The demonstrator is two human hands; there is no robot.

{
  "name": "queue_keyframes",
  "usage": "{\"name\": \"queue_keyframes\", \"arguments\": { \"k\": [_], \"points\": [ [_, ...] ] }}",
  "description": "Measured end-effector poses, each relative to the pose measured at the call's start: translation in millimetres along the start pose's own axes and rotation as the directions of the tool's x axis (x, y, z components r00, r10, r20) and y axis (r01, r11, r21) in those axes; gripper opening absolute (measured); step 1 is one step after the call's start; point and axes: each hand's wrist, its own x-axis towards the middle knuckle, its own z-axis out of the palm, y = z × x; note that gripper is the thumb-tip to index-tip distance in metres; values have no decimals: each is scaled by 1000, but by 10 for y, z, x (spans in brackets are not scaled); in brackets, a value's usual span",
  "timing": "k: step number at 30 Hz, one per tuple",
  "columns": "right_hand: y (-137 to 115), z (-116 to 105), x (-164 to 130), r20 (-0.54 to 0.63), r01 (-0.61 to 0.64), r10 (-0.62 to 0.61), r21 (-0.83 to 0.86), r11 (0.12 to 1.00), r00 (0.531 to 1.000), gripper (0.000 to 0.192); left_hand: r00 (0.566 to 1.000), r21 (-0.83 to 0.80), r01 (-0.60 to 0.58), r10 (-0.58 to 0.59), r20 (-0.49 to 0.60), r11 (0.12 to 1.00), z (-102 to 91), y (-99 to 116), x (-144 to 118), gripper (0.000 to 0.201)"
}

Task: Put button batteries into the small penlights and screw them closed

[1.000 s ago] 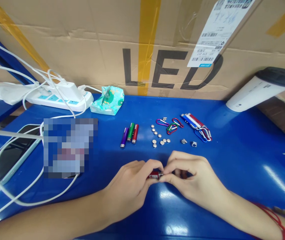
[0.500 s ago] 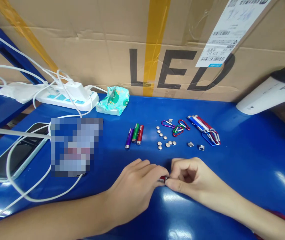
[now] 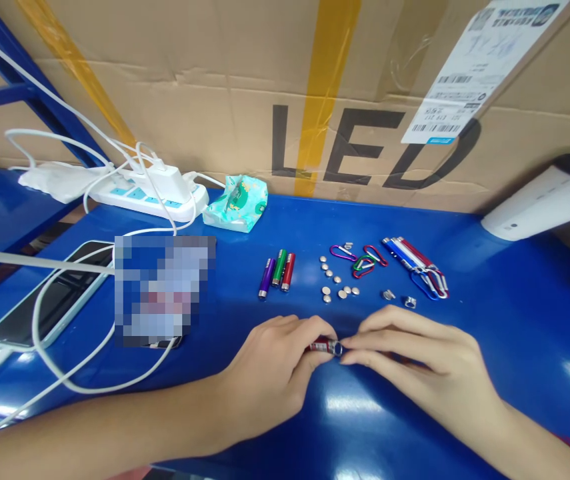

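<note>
My left hand (image 3: 285,363) is closed around a small red flashlight (image 3: 319,346), its silver ring-shaped end pointing right. Close against that end are the fingertips of my right hand (image 3: 415,353), stretched out and slightly apart, with no object visible between them. Beyond my hands lie purple (image 3: 266,278), green (image 3: 279,268) and red (image 3: 288,272) flashlight tubes. Several silver button cells (image 3: 343,293) are scattered to the right of them. Two small silver end pieces, one a cap (image 3: 410,302), sit past my right hand.
Loose carabiners (image 3: 363,264) and several flashlights with carabiners (image 3: 409,257) lie farther back. At left are a phone (image 3: 49,300), white cables and a power strip (image 3: 165,208). A tissue pack (image 3: 237,203), a white cup (image 3: 529,203) and a large cardboard box (image 3: 205,120) stand behind.
My right hand has gone from a curled pinch on the flashlight's end to straighter, parted fingers. More of the red flashlight and its ring end now shows. The view has shifted slightly.
</note>
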Motion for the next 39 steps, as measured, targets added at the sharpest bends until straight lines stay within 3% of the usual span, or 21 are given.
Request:
{"name": "queue_keyframes", "arguments": {
  "k": [5,14,24,28,34,39],
  "points": [
    [7,4,-18,39,-20,19,38,999,999,8,999,-3,4,-4,35,1000,2,17,-1,14],
    [-17,58,2,103,-177,163,143,974,981,9,982,5,-163,162,95,987,23,-48,-1,15],
    [-36,100,-11,160,-297,278,113,948,947,15,988,32,-118,114,107,993,26,-30,-8,12],
    [-21,89,-9,119,-222,212,79,972,970,11,994,-7,-77,77,80,997,13,-25,3,14],
    [3,42,-39,-70,33,-42,-134,990,997,12,999,-123,-11,15,31,992,-8,-12,16,15],
    [-14,13,-46,-56,103,-116,-186,977,992,8,997,-93,-69,71,24,993,11,-38,19,17]
  ]
}}
